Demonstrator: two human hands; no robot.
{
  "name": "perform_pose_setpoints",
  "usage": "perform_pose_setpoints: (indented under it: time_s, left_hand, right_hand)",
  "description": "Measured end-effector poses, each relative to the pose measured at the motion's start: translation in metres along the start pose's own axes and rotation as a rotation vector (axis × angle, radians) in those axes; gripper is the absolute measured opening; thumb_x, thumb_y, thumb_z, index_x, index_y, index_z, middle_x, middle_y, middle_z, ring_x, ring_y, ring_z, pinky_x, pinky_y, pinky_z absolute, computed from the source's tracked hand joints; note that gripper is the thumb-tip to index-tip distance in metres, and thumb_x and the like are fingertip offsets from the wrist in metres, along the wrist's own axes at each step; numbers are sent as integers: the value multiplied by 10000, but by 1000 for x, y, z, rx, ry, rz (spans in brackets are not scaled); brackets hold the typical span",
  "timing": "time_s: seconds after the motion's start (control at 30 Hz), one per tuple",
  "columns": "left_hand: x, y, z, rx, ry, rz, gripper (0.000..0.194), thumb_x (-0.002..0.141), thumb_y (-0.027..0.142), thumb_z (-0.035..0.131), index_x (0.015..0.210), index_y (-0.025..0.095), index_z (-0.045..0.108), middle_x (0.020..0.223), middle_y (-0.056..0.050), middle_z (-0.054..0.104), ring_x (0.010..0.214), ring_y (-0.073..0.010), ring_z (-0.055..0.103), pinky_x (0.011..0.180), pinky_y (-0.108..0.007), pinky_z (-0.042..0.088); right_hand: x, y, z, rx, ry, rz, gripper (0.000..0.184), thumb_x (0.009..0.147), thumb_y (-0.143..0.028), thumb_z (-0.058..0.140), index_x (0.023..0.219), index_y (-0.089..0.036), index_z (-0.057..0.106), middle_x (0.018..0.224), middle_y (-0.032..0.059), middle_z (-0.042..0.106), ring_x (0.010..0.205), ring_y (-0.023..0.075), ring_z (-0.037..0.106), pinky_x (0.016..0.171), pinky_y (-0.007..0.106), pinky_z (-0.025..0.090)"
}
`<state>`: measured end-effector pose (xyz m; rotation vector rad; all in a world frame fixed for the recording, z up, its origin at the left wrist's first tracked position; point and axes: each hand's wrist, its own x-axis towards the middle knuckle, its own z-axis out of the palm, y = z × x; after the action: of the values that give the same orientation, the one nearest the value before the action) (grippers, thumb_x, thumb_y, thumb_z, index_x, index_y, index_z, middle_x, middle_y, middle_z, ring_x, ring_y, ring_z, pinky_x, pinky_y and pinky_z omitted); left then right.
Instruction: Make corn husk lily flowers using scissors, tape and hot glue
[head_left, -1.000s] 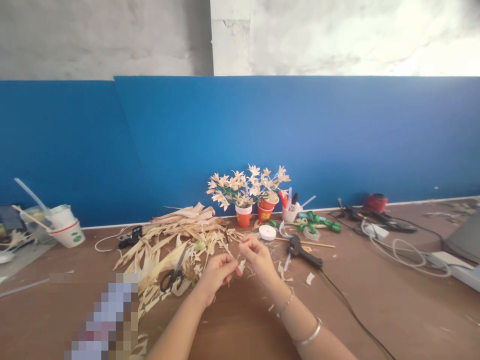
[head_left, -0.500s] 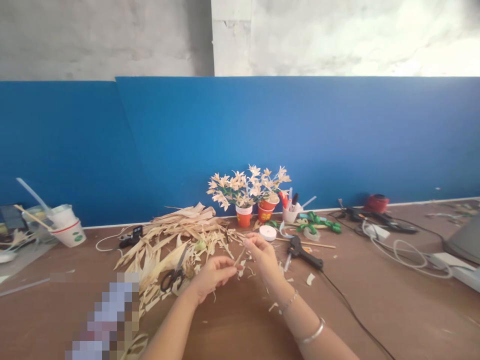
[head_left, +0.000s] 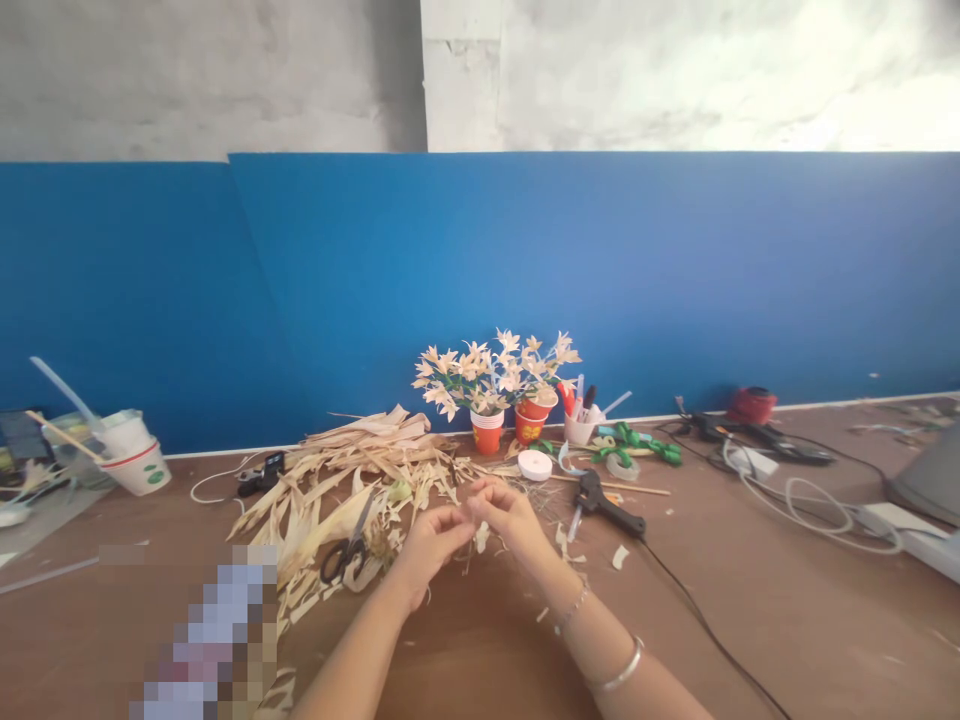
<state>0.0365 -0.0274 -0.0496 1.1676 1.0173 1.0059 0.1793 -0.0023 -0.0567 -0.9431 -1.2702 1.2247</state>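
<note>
Over the table, my left hand (head_left: pixel 433 548) is closed in a pinch. Its fingertips meet those of my right hand (head_left: pixel 510 518), also pinched, with a bracelet and a silver bangle on that arm. Between them is a thin strip of dried husk, almost wholly covered by the fingers now. Left of my hands spreads a pile of dried corn husks (head_left: pixel 330 500), with black-handled scissors (head_left: pixel 345 560) lying on it. Small husk scraps (head_left: pixel 481 537) lie beneath and around my hands. To the right rests a black glue gun (head_left: pixel 611 508), its cord trailing toward me.
Pale husk flowers (head_left: pixel 499 372) stand in red paper cups (head_left: pixel 487 438) by the blue partition (head_left: pixel 525 240). Near them are a white tape roll (head_left: pixel 535 465), a cup of pens (head_left: pixel 580 430) and green ribbon (head_left: pixel 660 450). Cables (head_left: pixel 817 515) lie right, a white cup (head_left: pixel 141 470) left.
My hands have come together: the right has moved left and its fingertips now touch the left's. The thin husk strip seen between them is now mostly hidden.
</note>
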Motion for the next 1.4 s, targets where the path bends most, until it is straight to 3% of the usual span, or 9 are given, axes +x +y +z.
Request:
perform_pose_setpoints:
  time_s: [0.1,0.2,0.3,0.5,0.8,0.97,1.07,1.2,1.4]
  left_hand:
    - [0,-1,-1,-46,-36,-32,302,630,405,715,654,173,522,453,96,346,422,-44,219,445,-218,94]
    - [1,-2,-3,-95,-69,0,251,680,378,670,688,163,541,514,67,458,410,-32,257,434,-208,95]
    - [1,-2,-4,-116,-79,14,230,694,359,654,721,149,564,646,19,580,408,-18,288,426,-204,97]
    - [1,-2,-3,-125,-113,-18,217,685,331,652,744,139,572,720,-35,656,400,-14,312,423,-209,80]
    - [1,-3,-2,-88,-43,-4,267,671,403,689,717,147,624,678,-15,638,455,-41,342,440,-199,118]
    - [1,-5,-3,-36,-43,3,294,685,413,692,830,156,684,719,-13,654,510,-63,393,489,-201,221]
    - [0,-4,-3,-17,-15,60,296,677,402,705,837,154,712,762,-21,678,676,-126,515,661,-241,354]
    - [-1,-1,-1,14,18,82,302,637,424,731,777,157,714,747,-12,672,775,-176,543,793,-289,371]
    - [1,1,-1,121,53,204,292,638,444,722,721,164,707,895,-55,658,913,-229,542,843,-309,386]
  right_hand:
    - [0,-1,0,13,-38,-3,363,617,-501,730,543,-163,620,860,45,625,647,143,532,578,252,410]
    - [-2,-5,0,65,-127,23,314,652,-479,717,645,-169,671,827,30,617,576,113,499,577,254,410]
    - [-4,-8,-1,108,-193,47,257,637,-427,747,705,-181,711,974,39,599,613,111,518,607,262,420]
    - [-5,-7,-1,81,-205,63,324,661,-435,727,520,-157,637,940,46,598,634,115,512,612,252,413]
    - [-6,-6,3,150,-187,93,233,643,-406,740,718,-189,700,989,35,604,541,79,469,529,233,395]
    - [-7,-10,1,108,-185,79,268,621,-430,754,572,-174,695,1069,57,577,716,139,540,604,248,427]
    - [-7,-11,-1,90,-176,89,230,614,-390,769,562,-178,697,1076,53,566,817,168,552,692,263,430]
    - [-6,-9,-1,82,-139,92,194,587,-347,790,558,-180,695,1075,53,569,942,210,546,825,298,399]
    - [-5,-4,2,68,-53,89,252,564,-374,798,530,-164,664,1092,65,553,977,236,546,820,309,393]
